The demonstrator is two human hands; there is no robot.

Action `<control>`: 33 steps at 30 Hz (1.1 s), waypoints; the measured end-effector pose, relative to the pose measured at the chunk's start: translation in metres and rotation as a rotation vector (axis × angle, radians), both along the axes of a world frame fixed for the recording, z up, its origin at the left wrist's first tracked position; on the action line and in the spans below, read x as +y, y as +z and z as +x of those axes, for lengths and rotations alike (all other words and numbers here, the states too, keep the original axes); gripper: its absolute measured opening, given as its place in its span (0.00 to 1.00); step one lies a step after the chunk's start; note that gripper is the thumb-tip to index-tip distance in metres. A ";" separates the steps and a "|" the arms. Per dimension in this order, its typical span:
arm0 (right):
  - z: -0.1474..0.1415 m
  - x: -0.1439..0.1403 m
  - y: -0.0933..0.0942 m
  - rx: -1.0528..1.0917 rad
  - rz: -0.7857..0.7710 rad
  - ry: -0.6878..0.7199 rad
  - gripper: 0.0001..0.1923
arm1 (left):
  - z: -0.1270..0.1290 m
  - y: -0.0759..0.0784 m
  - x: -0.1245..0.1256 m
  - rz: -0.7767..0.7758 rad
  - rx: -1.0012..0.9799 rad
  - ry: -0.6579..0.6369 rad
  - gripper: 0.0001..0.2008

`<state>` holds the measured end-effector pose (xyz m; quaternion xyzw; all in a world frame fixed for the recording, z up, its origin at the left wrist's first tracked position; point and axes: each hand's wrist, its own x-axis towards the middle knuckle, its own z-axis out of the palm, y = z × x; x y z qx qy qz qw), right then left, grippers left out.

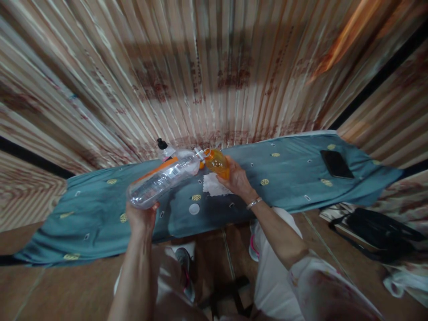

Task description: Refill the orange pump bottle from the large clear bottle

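My left hand (142, 217) is closed round the base of a large clear plastic bottle (163, 180) with an orange strip along it. The bottle is tilted, its neck up and to the right. My right hand (236, 178) grips a small orange bottle (217, 162), its mouth turned left against the clear bottle's neck. Whether the two mouths touch or only overlap in view, I cannot tell. Below them on the cloth lie a white scalloped paper (216, 185) and a round whitish disc (194, 208). Behind the clear bottle stands a pump bottle (162, 145) with a black top, partly hidden.
A teal patterned cloth (284, 187) covers the narrow table. Toward its right end lies a black phone (336, 164). Striped curtains (214, 80) hang close behind. On the floor at right is a black bag (377, 229). My legs are under the front edge.
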<state>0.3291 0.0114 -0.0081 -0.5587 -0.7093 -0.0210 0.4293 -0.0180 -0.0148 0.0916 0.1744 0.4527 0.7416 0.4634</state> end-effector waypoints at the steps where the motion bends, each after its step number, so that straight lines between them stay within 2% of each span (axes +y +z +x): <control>1: 0.000 0.000 0.000 0.004 0.000 0.000 0.41 | 0.001 0.000 0.001 -0.016 -0.010 0.000 0.12; 10: 0.004 0.003 -0.001 0.036 -0.013 -0.003 0.40 | 0.009 0.005 0.006 0.010 0.044 -0.040 0.18; 18: 0.002 0.001 -0.002 0.032 -0.007 0.022 0.39 | 0.008 0.006 0.000 0.015 0.046 -0.012 0.09; 24: 0.002 0.000 0.000 0.002 -0.027 0.034 0.43 | 0.010 0.010 -0.006 -0.058 -0.072 0.052 0.12; 33: 0.001 -0.007 0.005 -0.010 -0.061 0.033 0.46 | 0.004 -0.001 -0.010 -0.067 -0.038 0.031 0.13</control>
